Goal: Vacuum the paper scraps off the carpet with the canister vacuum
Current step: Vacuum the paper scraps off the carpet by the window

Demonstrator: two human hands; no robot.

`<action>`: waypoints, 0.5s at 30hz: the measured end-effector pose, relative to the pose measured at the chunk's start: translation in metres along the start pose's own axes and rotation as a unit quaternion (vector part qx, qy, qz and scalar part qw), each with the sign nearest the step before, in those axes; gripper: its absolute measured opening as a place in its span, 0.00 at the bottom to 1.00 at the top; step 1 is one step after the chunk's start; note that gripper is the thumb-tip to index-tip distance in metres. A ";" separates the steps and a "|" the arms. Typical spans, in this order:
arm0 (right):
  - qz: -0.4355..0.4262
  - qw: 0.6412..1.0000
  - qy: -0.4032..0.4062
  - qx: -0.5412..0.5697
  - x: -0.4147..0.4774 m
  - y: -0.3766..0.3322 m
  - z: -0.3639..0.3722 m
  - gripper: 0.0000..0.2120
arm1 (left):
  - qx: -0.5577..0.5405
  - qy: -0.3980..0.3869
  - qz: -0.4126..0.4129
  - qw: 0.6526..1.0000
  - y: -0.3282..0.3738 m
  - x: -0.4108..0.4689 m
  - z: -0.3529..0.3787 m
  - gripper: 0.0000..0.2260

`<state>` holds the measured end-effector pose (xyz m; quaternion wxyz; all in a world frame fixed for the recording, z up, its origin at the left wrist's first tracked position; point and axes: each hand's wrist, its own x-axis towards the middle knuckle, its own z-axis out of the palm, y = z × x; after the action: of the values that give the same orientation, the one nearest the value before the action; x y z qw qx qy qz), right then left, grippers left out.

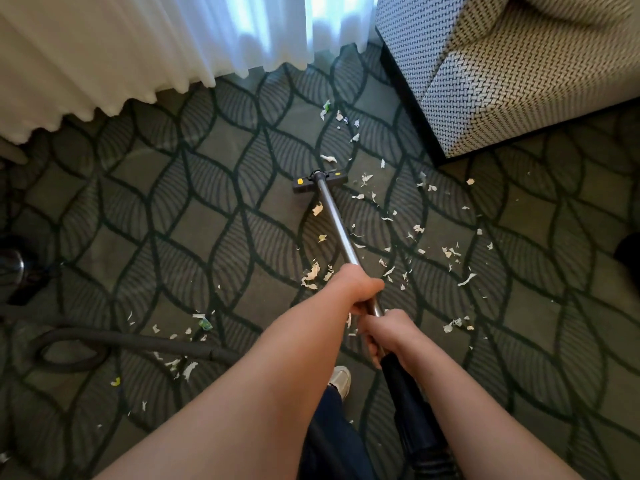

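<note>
Gripping the metal wand [337, 223] with both hands: left hand [360, 289] is wrapped round the tube farther up. The right hand [386, 336] is closed round it just behind, where the tube meets the black handle cuff [405, 393]. The hands are nearly touching. Both forearms come in from the bottom edge.

Wand runs away from the person, angled up-left, to the floor head [303, 184] (black, yellow buttons), which sits flat on the carpet [194, 209] near mid-frame.

Most paper scraps [311, 275] lie right of the wand, in a loose band from near the armchair [502, 81] corner down to beside the hands. One clump sits just left of the left hand. A few pieces lie beyond the floor head, toward the curtain [138, 46]. Another scatter is lower left around the hose [138, 341], a couple of bits with green or yellow print. One scrap lies right against the wand just behind the floor head.

Hose is grey, lies on the carpet at left and curls into a loop. The dark rounded shape [10, 265] at the far left edge is possibly the canister; too dim to tell.

White curtain top left, hanging down to the carpet. Woven-pattern armchair top right. Pale shoe [341, 379] and dark blue trouser leg [332, 445] show between the forearms.
</note>
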<state>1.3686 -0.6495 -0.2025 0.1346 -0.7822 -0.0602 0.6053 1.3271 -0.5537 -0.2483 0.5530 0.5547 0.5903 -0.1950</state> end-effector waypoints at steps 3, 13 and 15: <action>-0.017 1.000 0.007 -0.004 0.009 -0.028 -0.010 0.09 | -0.008 0.019 0.014 1.000 0.020 0.014 -0.019 0.16; -0.067 0.997 0.035 0.028 0.082 -0.152 -0.026 0.10 | 0.015 0.039 0.060 0.997 0.096 0.112 -0.112 0.15; -0.070 0.996 0.040 0.035 0.103 -0.183 -0.029 0.09 | 0.015 0.038 0.071 0.997 0.115 0.135 -0.136 0.15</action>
<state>1.4358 -0.4522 -0.2398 0.2061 -0.7947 -0.0881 0.5642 1.3982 -0.3441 -0.2786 0.5345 0.6105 0.5667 -0.1427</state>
